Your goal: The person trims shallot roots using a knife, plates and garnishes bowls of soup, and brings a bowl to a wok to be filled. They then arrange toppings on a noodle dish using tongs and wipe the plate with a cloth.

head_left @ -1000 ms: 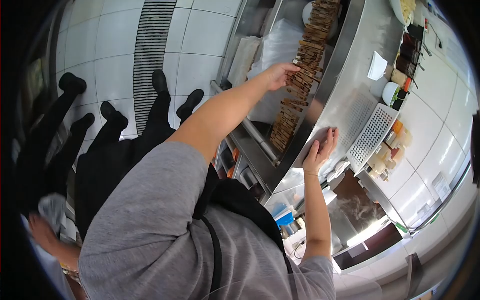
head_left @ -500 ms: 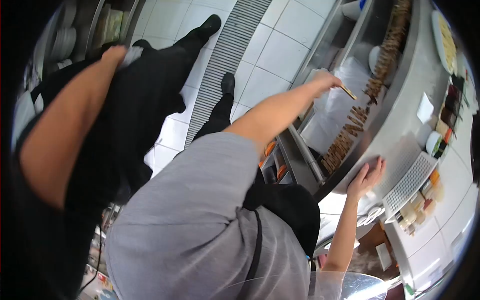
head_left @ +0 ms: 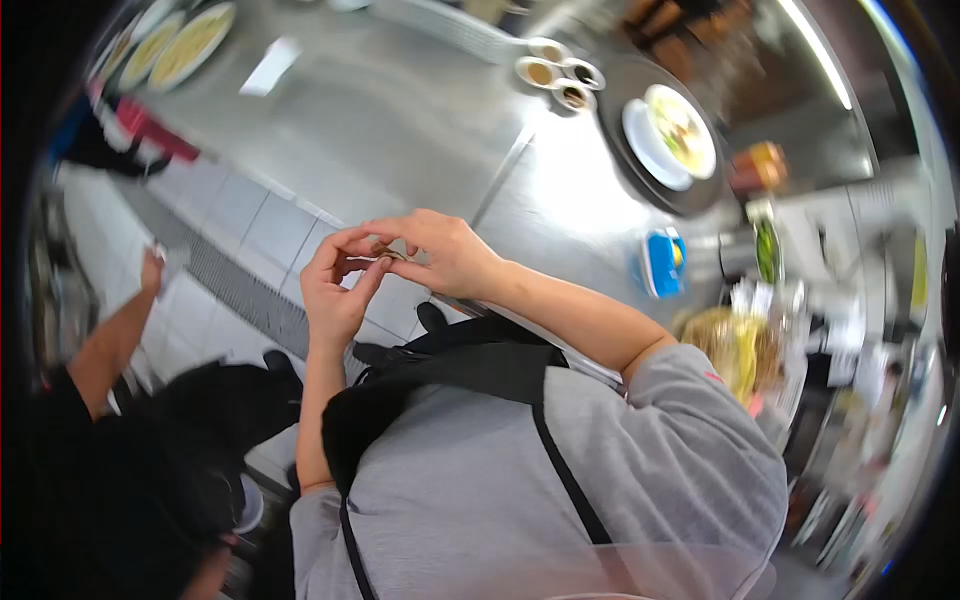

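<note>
My left hand (head_left: 332,292) and my right hand (head_left: 438,252) meet in front of my apron, near the front edge of the steel counter (head_left: 400,140). Pinched between the fingertips of both is a small brown piece (head_left: 388,252), shaped somewhat like a wooden clothespin. Fingers cover much of it, so its exact kind is unclear. On the counter ahead lies a white slip of paper (head_left: 270,66).
Several small sauce dishes (head_left: 540,72) and a dark round tray (head_left: 690,200) with a white bowl of food (head_left: 684,128) stand right of centre. A blue-and-white container (head_left: 662,262) is nearer. Oval plates (head_left: 192,46) hold pale food. A black-clad co-worker (head_left: 130,470) stands at left.
My view has swung from the open drawer to the counter. My left hand has drawn the brown piece away from the drawer. My right hand has left the counter edge and joined it.
</note>
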Demonstrator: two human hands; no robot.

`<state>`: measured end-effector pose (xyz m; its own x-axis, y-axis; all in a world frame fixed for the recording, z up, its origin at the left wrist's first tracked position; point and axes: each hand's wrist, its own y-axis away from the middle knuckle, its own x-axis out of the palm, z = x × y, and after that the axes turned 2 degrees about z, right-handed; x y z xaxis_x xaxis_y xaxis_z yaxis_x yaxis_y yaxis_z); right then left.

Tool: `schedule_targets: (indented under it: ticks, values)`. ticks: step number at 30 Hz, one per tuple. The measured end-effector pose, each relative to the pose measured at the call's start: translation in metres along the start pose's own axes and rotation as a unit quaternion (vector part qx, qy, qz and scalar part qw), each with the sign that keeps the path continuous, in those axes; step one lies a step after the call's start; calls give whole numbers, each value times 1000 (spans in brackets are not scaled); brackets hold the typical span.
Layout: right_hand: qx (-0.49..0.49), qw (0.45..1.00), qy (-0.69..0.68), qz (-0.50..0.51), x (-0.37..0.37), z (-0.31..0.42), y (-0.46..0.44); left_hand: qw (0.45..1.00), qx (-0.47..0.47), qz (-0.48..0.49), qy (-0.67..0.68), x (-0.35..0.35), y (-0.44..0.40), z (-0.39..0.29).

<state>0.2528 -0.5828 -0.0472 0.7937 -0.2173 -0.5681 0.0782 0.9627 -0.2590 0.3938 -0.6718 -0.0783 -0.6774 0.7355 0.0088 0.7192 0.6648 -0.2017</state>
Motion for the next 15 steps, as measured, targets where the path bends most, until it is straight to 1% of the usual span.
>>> schedule_targets:
  ticks: [1, 2, 3, 4, 5, 6, 7, 8, 9, 11, 12, 14, 15]
  values:
    - [7, 999, 10, -36, -17, -1, 18, 1000, -2, 17, 19, 18, -5, -6]
    - [21, 995, 18, -93, -37, -7, 37, 999, 11, 42, 12, 38, -13, -15]
    - [34, 988, 22, -146, -56, -12, 56, 997, 21, 64, -26, 55, -19, -27]
    - [66, 971, 35, -226, -80, -19, 73, 994, 32, 82, -62, 68, -24, -34]
    - [96, 948, 47, -301, -112, -29, 92, 992, 44, 96, -67, 73, -29, -38]
    - [96, 918, 12, -384, -150, -55, 116, 986, 28, 130, -102, 74, -34, -32]
    - [149, 855, -26, -497, -188, -57, 134, 977, 12, 161, -138, 70, -38, -30]
    - [86, 810, -35, -580, -229, -90, 166, 977, -1, 162, -136, 62, -41, -27]
    - [115, 753, 57, -646, -264, -107, 193, 978, -15, 161, -135, 52, -43, -24]
    - [188, 658, 92, -724, -316, -169, 256, 985, -81, 111, -105, 29, -44, -23]
    - [187, 653, 90, -728, -324, -186, 272, 984, -77, 116, -109, 15, -43, -19]
    - [262, 557, -71, -785, -335, -216, 285, 990, -101, 36, -89, -13, -41, -5]
    - [275, 529, -100, -796, -338, -237, 286, 990, -102, 21, -93, -23, -38, 0]
